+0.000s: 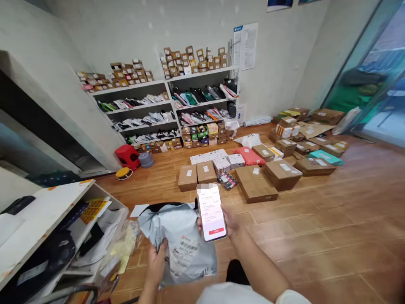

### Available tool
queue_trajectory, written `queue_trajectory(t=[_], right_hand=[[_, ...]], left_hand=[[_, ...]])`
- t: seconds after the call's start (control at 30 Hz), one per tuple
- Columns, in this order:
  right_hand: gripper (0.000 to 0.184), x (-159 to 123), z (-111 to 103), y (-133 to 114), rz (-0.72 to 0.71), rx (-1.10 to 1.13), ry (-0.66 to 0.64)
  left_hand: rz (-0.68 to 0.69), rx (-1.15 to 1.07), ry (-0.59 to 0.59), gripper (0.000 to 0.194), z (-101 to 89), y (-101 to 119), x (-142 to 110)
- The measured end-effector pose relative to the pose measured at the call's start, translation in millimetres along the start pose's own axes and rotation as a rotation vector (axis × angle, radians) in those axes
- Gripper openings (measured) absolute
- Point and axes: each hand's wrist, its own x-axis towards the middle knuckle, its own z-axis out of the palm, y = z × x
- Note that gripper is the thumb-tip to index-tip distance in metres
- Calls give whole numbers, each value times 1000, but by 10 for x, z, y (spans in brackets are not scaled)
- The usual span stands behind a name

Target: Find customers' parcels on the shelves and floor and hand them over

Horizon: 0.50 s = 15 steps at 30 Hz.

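My left hand (157, 262) is closed on the lower edge of a grey plastic mailer bag (177, 236) with a printed shipping label, held low in front of me. My right hand (230, 221) grips a smartphone (211, 213) upright beside the bag, its lit screen showing a white page with a red button. The phone overlaps the bag's right edge. Both hands are over the wooden floor (316, 219).
Several cardboard parcels (256, 183) lie on the floor ahead. White wall shelves (171, 101) hold small boxes and flat mailers. A red stool (127, 156) stands near the shelves. A white cabinet (47, 211) with clutter is at my left. A glass door (373, 76) is at right.
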Motion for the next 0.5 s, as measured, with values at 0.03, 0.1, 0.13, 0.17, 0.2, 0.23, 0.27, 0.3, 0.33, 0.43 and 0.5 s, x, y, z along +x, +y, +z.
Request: queue_trajectory(t=[0.03,0.1,0.13,0.17,0.2,0.23,0.27,0.3,0.33,0.43,0.5], right_hand=[[84,336,-36,-23,32,9,-19],[85,999,-165,-66,77,12,-31],[84,1335,-260,-88,97,11,-26],[83,1680,-375,-115,118,11,-19],[82,2036,-508,-151,139,14,-14],[81,2405,-656,-199,161,17,-16],[82,2787,-812,-261,183,21,-25],[83,3184,-971,-339,206,22,-41],[85,3594,-1126,-434,227,18,-61],[87,4882,-1502,-794,287,-10,-152],[82,5749,-1652,-1046,285,-17,-224]], left_hand=[[-39,-5,17,49,-86,-59,257],[-76,-36,69,51,-195,-203,775],[-84,-51,97,52,-224,-277,1049],[-94,-61,114,54,-242,-345,1344],[-102,-63,128,56,-253,-405,1665],[-102,-59,140,57,-261,-453,2014],[-97,-46,145,59,-271,-489,2389],[-83,-27,154,59,-283,-510,2787],[-65,-6,165,58,-297,-516,3200],[-42,49,209,51,-344,-413,4438],[-59,68,268,43,-356,-245,5185]])
